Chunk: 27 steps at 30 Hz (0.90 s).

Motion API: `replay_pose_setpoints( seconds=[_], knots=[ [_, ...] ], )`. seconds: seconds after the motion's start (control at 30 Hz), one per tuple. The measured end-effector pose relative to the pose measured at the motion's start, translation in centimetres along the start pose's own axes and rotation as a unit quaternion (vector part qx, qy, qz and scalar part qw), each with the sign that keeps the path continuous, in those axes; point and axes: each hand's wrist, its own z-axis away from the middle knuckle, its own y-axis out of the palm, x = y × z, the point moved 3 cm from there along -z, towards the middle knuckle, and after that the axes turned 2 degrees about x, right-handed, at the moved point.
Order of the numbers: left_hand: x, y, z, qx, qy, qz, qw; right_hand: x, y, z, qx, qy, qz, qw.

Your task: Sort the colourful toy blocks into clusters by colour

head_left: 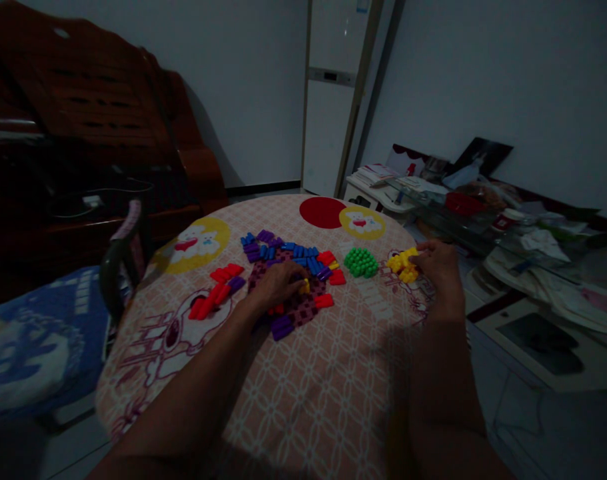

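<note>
On the round table lies a dark reddish checkered piece (pixel 308 305) with red, blue and purple toy pieces on and around it. My left hand (pixel 279 285) is over it, fingers pinched on a small yellow piece (pixel 304 287). At the right, my right hand (pixel 437 263) has its fingertips closed at the edge of a cluster of yellow pieces (pixel 404 265); whether one is lifted cannot be told. Between the hands sits a bunch of green beads (pixel 361 262). Red pieces (pixel 210 300) lie left of my left hand, and blue pieces (pixel 304 253) beyond it.
A patterned cloth (pixel 303 400) covers the table. To the left stand a chair with a blue cushion (pixel 43 333) and a wooden bench (pixel 83 100). A cluttered glass-topped stand (pixel 433 190) is at the right. A tall white cabinet-like unit (pixel 328 127) stands at the back.
</note>
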Motion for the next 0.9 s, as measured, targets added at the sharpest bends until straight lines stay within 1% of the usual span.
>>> replay_pose_setpoints(
  seconds=[0.1, 0.2, 0.33, 0.4, 0.53, 0.67, 0.73, 0.8, 0.87, 0.9],
  knots=[
    [-0.1, -0.1, 0.0, 0.002, -0.001, 0.001, 1.0, 0.2, -0.3, 0.2, 0.018, -0.031, 0.045, 0.998],
    [-0.2, -0.1, 0.0, 0.005, 0.005, 0.008, 1.0, 0.6, -0.2, 0.4, 0.05, -0.053, 0.101, 0.992],
    [0.2, 0.1, 0.0, 0.005, 0.007, 0.011, 1.0, 1.2, 0.7, 0.8, 0.104, -0.052, 0.188, 0.975],
    [0.4, 0.2, -0.1, 0.003, 0.008, 0.01, 1.0, 1.3, 1.4, 0.9, 0.119, -0.054, 0.229, 0.965],
    [0.4, 0.3, -0.1, 0.002, 0.005, 0.005, 1.0, 1.1, 2.9, 1.0, 0.103, -0.082, 0.272, 0.953],
    [0.3, 0.2, -0.1, 0.001, 0.003, 0.0, 1.0, 0.7, 3.8, 0.9, 0.109, -0.096, 0.271, 0.952],
    [0.2, 0.2, -0.1, 0.001, 0.002, 0.0, 1.0, 0.5, 3.6, 0.8, 0.102, -0.097, 0.253, 0.957],
    [0.1, 0.1, 0.0, 0.002, 0.002, 0.003, 1.0, 0.3, 2.8, 0.7, 0.087, -0.088, 0.238, 0.963],
    [0.0, 0.0, 0.0, 0.001, 0.003, 0.008, 1.0, 0.1, 2.0, 0.6, 0.081, -0.066, 0.237, 0.966],
    [-0.1, 0.0, 0.0, 0.0, 0.003, 0.01, 1.0, 0.0, 1.7, 0.6, 0.088, -0.052, 0.242, 0.965]
  ],
)
